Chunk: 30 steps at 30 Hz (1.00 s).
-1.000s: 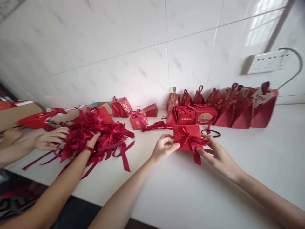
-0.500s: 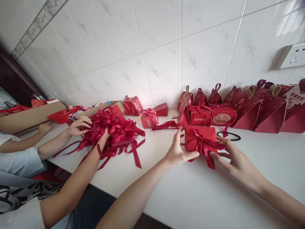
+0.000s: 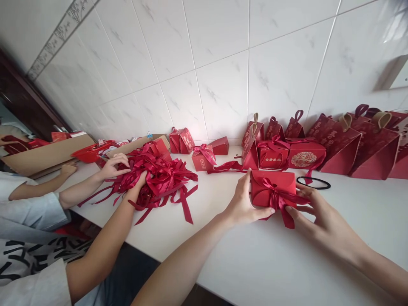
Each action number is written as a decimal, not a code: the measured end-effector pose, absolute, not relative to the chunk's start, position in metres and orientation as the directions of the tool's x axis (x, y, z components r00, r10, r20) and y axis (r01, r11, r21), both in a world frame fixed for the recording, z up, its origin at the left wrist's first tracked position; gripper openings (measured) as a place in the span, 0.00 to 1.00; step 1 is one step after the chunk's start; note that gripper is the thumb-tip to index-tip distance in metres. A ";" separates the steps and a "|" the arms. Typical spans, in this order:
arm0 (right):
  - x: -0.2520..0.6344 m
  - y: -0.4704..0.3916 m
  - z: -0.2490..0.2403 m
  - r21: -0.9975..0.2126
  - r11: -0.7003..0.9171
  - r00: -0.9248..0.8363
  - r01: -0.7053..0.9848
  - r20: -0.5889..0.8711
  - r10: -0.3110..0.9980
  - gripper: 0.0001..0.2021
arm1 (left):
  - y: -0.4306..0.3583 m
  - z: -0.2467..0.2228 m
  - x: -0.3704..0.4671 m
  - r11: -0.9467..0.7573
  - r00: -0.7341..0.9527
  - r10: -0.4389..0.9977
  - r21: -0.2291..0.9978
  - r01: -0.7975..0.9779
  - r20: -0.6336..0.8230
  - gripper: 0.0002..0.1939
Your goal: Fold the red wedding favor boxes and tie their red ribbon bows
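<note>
A red gift box (image 3: 283, 178) with a shiny crimson ribbon bow (image 3: 273, 194) across its front is between my two hands on the white table. My left hand (image 3: 244, 205) grips its left side, thumb along the lower front edge and fingers behind. At the right end, my right hand (image 3: 321, 223) has its thumb by the hanging ribbon tail and its fingers at the box's side, partly hidden by the other ribbon end. Just behind the right hand lies a black oval loop (image 3: 314, 182).
Red gift boxes with loop handles (image 3: 339, 146) line the tiled wall. A small ribboned box (image 3: 203, 158) stands behind my left hand. Leftward, another person's hands (image 3: 115, 165) are at a heap of crimson ribbons (image 3: 165, 178). A red basin (image 3: 92, 151) and cardboard box (image 3: 51, 155) stand farther left.
The whole view has shifted slightly, so things appear a little farther right. My hands keep nearly the same hold on the gift box.
</note>
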State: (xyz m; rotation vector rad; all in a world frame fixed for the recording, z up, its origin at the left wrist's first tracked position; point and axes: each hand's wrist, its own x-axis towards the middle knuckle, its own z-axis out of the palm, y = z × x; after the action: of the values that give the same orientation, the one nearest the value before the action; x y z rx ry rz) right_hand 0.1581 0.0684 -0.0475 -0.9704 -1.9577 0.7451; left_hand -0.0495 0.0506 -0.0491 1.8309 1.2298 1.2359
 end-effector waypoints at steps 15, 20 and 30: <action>0.154 0.068 -0.054 -0.782 0.549 -0.415 0.295 0.412 0.811 0.18 | 0.050 -0.058 -0.045 -0.508 0.151 0.849 0.702 0.498 0.507 0.63; 0.153 0.066 -0.053 -0.796 0.549 -0.442 0.256 0.409 0.798 0.18 | 0.051 -0.059 -0.044 -0.488 0.135 0.857 0.698 0.524 0.498 0.67; 0.146 0.065 -0.051 -0.800 0.538 -0.363 0.266 0.434 0.825 0.20 | 0.048 -0.059 -0.041 -0.509 0.146 0.818 0.583 0.633 0.556 0.58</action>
State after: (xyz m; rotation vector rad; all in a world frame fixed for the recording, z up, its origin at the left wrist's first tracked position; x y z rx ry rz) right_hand 0.1458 0.0650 -0.0507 -0.8920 -1.8936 0.7966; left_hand -0.0408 0.0484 -0.0591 2.2084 1.4269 1.2936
